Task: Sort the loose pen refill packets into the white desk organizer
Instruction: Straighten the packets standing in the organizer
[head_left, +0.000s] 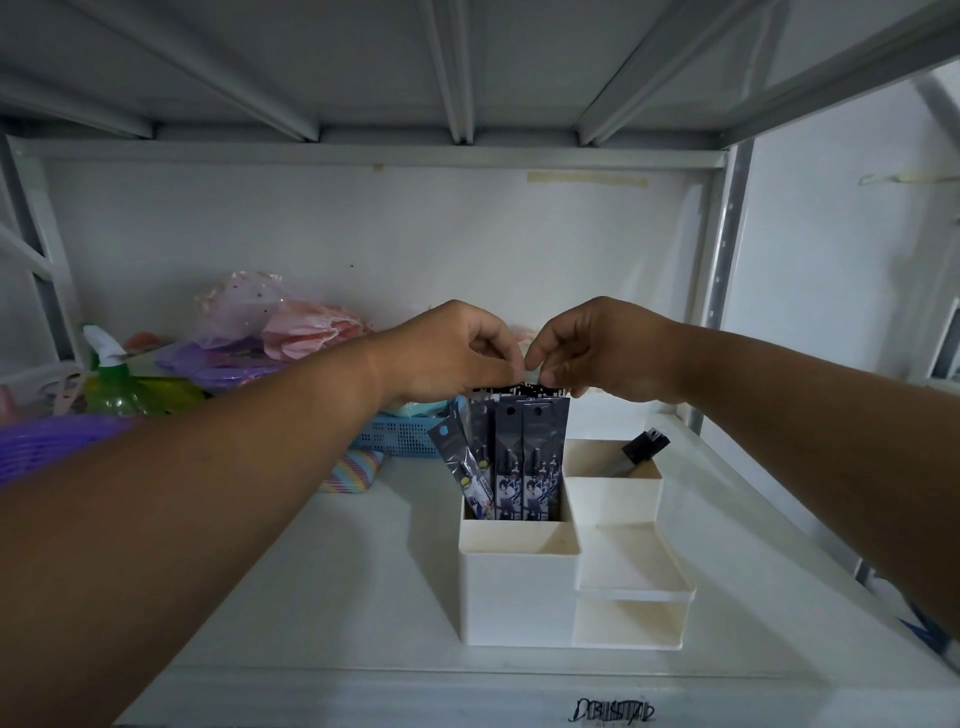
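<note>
Pinching refill packets (519, 452) by their tops with left hand (457, 358) and right hand (608, 351), standing in white organizer's (519, 592) rear-left compartment; next, probably squaring and releasing.

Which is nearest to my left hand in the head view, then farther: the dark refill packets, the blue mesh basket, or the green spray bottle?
1. Dark refill packets: pinched at the top by the left hand.
2. Blue mesh basket: just below that hand.
3. Green spray bottle: far left of the shelf.
</note>
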